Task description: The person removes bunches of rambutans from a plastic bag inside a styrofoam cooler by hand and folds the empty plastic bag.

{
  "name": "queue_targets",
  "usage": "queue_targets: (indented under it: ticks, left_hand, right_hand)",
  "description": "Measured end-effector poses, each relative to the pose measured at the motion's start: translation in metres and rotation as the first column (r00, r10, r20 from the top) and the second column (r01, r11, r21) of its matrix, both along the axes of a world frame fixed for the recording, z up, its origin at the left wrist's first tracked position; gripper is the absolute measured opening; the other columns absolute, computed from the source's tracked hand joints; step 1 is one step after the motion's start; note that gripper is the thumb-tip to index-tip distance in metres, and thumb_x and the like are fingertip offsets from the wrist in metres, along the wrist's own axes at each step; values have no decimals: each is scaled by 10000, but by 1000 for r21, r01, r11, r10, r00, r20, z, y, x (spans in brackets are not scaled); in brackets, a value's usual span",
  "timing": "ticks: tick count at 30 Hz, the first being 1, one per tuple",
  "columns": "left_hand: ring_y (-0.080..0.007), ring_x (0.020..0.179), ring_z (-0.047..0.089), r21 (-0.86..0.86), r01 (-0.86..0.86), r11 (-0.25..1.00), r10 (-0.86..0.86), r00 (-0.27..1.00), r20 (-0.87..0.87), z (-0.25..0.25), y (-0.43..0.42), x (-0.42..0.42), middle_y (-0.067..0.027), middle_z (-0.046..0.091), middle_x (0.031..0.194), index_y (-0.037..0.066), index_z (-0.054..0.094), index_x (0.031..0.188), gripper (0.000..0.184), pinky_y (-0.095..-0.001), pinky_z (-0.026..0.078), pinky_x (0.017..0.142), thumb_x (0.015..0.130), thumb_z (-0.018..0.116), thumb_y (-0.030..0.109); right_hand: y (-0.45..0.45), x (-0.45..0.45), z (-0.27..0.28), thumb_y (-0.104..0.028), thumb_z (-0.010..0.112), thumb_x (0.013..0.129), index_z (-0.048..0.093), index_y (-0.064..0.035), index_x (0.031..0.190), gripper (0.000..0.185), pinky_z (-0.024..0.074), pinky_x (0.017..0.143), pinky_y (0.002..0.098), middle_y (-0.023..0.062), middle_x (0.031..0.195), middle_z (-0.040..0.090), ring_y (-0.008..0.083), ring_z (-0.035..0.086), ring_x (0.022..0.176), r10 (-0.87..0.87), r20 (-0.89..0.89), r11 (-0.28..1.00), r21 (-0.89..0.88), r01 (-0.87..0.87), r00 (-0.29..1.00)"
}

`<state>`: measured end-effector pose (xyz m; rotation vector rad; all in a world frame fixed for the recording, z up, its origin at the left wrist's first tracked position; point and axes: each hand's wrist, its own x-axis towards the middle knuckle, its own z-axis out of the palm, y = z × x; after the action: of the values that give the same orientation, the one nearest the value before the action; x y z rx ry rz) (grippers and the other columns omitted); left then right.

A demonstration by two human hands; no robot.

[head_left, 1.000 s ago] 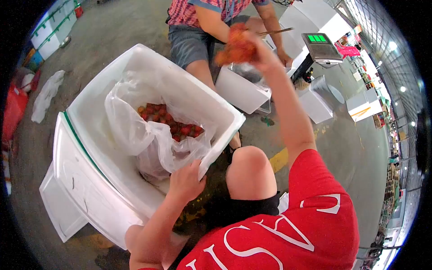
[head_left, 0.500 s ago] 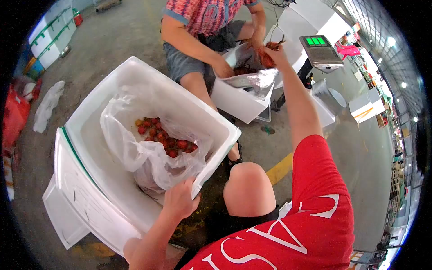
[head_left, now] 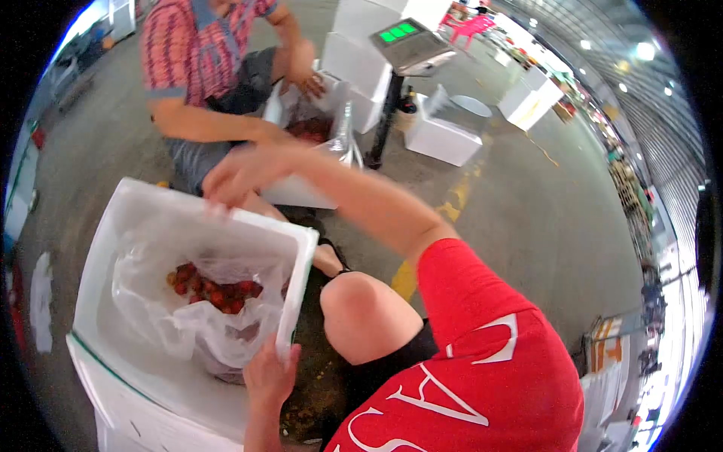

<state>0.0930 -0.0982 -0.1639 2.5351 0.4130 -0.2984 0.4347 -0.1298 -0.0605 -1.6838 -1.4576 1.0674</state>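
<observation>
My left hand point(head_left: 269, 371) grips the near right rim of a large white foam box point(head_left: 98, 279). Inside the box, a clear plastic bag point(head_left: 154, 320) lies open around several red, round fruits point(head_left: 218, 292). My right hand point(head_left: 245, 175), blurred by motion, is over the box's far rim with its fingers spread and nothing seen in it. Beyond my right forearm, a smaller white box with a silvery liner point(head_left: 343, 132) holds more dark red items point(head_left: 310, 129). A co-worker's hand point(head_left: 307, 77) is at that box's far edge.
A co-worker point(head_left: 199, 60) in a patterned shirt sits across from me. A scale with a green display point(head_left: 410, 47) stands beyond the lined box. More white boxes point(head_left: 444, 139) are at the back right. My bent knee point(head_left: 361, 316) is right of the large box.
My right hand let go of the red bunch at the lined box and swung back left to the large box. The view has turned right. My left hand stays on the rim.
</observation>
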Motion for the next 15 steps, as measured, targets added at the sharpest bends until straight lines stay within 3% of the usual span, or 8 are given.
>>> queue_targets:
  ticks: [2, 3, 5, 7, 9, 12, 14, 15]
  left_hand:
    - [-388, 860, 630, 59, 63, 996, -67, 996, 65, -16, 27, -9, -184, 654, 952, 70, 572, 1151, 398, -486, 491, 749, 872, 608, 350]
    - [-394, 858, 630, 119, 90, 989, -104, 987, 121, -22, 41, -9, -195, 651, 967, 58, 586, 1139, 399, -481, 493, 741, 889, 588, 368]
    - [-360, 934, 627, 187, -135, 973, 125, 990, 62, 4, 70, -8, -177, 651, 1027, 45, 612, 1111, 394, -469, 482, 799, 881, 591, 365]
    - [-305, 1053, 597, 607, -39, 793, -137, 961, 241, -16, 111, -39, -145, 638, 1109, 49, 624, 1101, 398, -484, 435, 892, 832, 648, 342]
    - [-269, 1128, 555, 492, -135, 860, 51, 982, 181, -23, 130, -85, -109, 618, 1172, 76, 626, 1126, 436, -514, 378, 952, 766, 714, 306]
    - [-321, 870, 653, 300, -59, 952, 124, 972, -201, -53, 139, -86, -122, 686, 893, 92, 682, 987, 377, -446, 495, 805, 673, 781, 275]
    - [-315, 823, 659, 184, -100, 978, 107, 994, -31, -21, 120, -76, -141, 681, 860, 113, 704, 922, 289, -415, 515, 734, 743, 726, 339]
    - [-318, 835, 651, 18, -165, 986, 166, 980, -107, 11, 125, -63, -150, 672, 866, 106, 688, 992, 346, -417, 507, 749, 742, 733, 342]
  right_hand:
    - [41, -68, -46, -392, 568, 935, 654, -75, 1142, 388, 485, 825, 298, 16, 1056, 678, 114, 615, 922, 310, -369, 919, -120, -376, 876]
    - [68, -94, -82, -344, 547, 942, 702, -92, 1064, 320, 495, 818, 311, 32, 1040, 691, 133, 623, 945, 368, -268, 877, -217, -428, 890]
    - [94, -144, -128, -269, 528, 938, 716, -85, 1010, 273, 498, 817, 330, 70, 1019, 694, 166, 622, 945, 437, 138, 875, -292, -385, 889]
    - [89, -158, -157, -265, 540, 927, 683, -88, 1066, 266, 491, 834, 343, 77, 1057, 678, 177, 613, 964, 460, 206, 854, -369, -367, 864]
    - [90, -191, -191, -260, 551, 916, 650, -91, 1121, 283, 484, 850, 355, 84, 1094, 662, 187, 604, 983, 563, 176, 778, -444, -445, 807]
    - [74, -203, -213, -253, 569, 900, 600, -96, 1205, 344, 474, 875, 374, 94, 1150, 639, 203, 590, 1011, 686, 69, 616, -584, -529, 724]
    - [63, -205, -206, -249, 581, 889, 567, -100, 1260, 400, 467, 892, 387, 101, 1188, 623, 214, 581, 1030, 736, -52, 477, -668, -572, 675]
    - [58, -197, -199, -247, 587, 884, 550, -102, 1288, 431, 464, 900, 393, 105, 1207, 615, 219, 577, 1039, 738, -120, 417, -693, -589, 664]
